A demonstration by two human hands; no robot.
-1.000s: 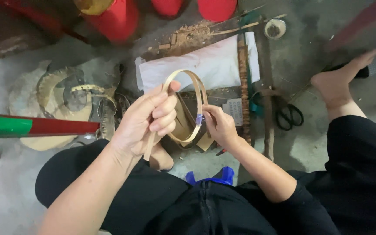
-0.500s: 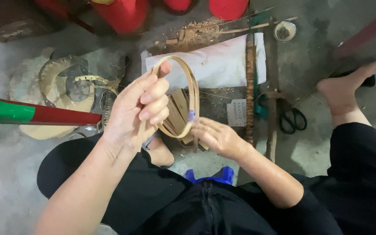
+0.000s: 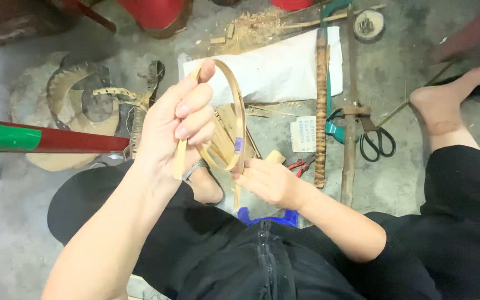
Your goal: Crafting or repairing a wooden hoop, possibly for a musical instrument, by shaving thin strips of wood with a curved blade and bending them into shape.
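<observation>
A thin bamboo strip bent into a hoop (image 3: 240, 105) is held up between both hands above the floor. My left hand (image 3: 176, 122) grips the hoop's left side, fingers curled around the strip, whose loose end pokes down below the palm. My right hand (image 3: 268, 180) pinches the hoop's lower right part, just under a small purple mark on the strip. Several short bamboo slats (image 3: 226, 130) lie on the floor behind the hoop. I sit on the floor in black trousers, one bare foot (image 3: 445, 105) stretched out to the right.
A white cloth (image 3: 284, 69) lies on the concrete floor. Beside it are a long bamboo stick (image 3: 321, 111), a saw with a teal handle (image 3: 331, 130), black scissors (image 3: 378, 141) and red pliers (image 3: 301, 164). A red and green pole (image 3: 40, 139) crosses the left side over tan cut-out sheets (image 3: 56, 94).
The hoop has turned more edge-on and tilted upright. My right hand slid down from the hoop's right side to its lower end; my left hand shifted slightly right.
</observation>
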